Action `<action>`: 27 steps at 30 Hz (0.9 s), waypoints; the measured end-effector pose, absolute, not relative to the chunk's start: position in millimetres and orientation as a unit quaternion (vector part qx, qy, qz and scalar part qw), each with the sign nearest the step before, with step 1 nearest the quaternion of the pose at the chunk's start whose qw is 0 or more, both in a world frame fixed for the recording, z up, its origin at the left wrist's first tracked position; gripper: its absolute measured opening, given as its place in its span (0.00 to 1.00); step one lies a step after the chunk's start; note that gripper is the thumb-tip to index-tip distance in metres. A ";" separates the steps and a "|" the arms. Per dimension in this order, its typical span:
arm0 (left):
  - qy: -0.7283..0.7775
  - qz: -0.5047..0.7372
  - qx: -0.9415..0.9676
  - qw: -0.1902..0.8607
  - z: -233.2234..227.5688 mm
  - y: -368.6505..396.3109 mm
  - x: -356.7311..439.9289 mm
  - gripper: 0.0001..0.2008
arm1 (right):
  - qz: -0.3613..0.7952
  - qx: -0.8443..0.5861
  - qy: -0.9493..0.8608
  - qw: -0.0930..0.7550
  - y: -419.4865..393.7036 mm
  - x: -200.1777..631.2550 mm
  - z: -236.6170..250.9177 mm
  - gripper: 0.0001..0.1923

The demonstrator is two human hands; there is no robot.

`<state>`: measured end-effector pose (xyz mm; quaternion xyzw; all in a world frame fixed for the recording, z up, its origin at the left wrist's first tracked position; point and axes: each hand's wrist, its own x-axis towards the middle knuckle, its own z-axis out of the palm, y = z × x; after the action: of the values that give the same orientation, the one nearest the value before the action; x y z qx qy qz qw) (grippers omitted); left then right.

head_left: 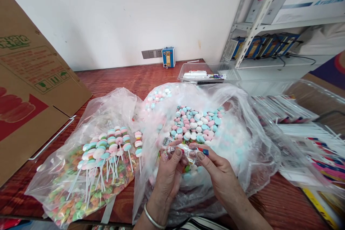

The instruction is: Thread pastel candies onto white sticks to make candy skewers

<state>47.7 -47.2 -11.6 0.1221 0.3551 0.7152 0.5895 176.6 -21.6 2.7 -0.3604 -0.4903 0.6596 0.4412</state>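
Between my two hands is a small clear plastic packet [191,156] with printed red and blue parts. My left hand [170,169] pinches one side of it, and my right hand [219,170] grips the other side near a dark blue end. Whatever is inside the packet is too small to make out. Just beyond and beneath my hands lies a large open clear bag [242,125] full of round pink, blue and white candies [195,124]. To the left, candy skewers on white sticks [107,147] rest on another bag of colourful gummy candies [78,201].
A cardboard box [35,79] stands at the left. A clear tray [208,73] sits at the back, near a small blue device [168,57]. On the right are a clear bin with printed packets [318,158] and a metal shelf [258,25].
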 end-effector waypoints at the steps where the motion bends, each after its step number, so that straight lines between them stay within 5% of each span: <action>1: 0.353 0.708 0.131 0.597 -11.5 -47.4 48.8 0.16 | 0.648 -0.362 -0.508 0.437 -21.2 177.6 1.9 0.11; 15: 0.361 0.708 0.155 0.586 -7.1 -46.5 49.5 0.17 | 0.711 -0.351 -0.367 0.487 -33.0 164.9 2.7 0.16; 27: 0.424 0.713 0.131 0.543 -7.2 -45.3 49.2 0.18 | 0.671 -0.378 -0.456 0.447 -27.9 169.5 2.2 0.18</action>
<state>49.2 -45.3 -7.2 0.1310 0.4243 0.7128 0.5429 169.5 -27.9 2.2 -0.3777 -0.4556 0.6711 0.4466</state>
